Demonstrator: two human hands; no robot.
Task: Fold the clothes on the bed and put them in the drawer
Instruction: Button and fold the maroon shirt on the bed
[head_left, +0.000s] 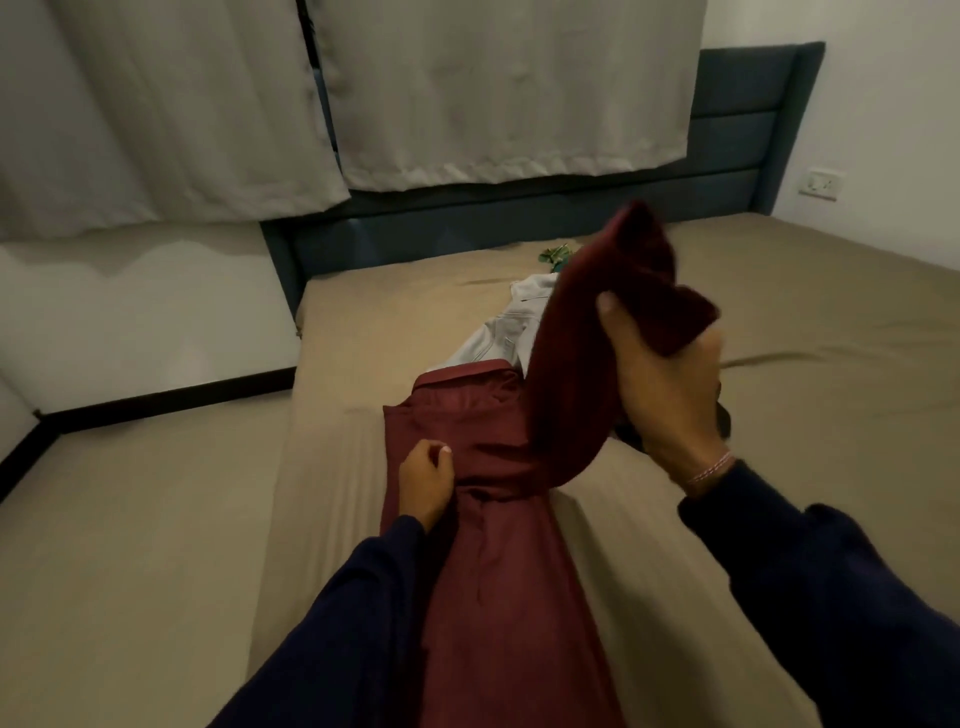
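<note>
The long maroon cloth garment (498, 571) lies lengthwise down the tan-sheeted bed (779, 291), running away from the person. The right hand (670, 395) grips its lifted far end, doubling it back; the left hand (423, 480), nearer, pins the crease with curled fingers.

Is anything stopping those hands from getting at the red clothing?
No. The right hand already grips the maroon garment's lifted end, and the left hand rests directly on it. No drawer is in view.
</note>
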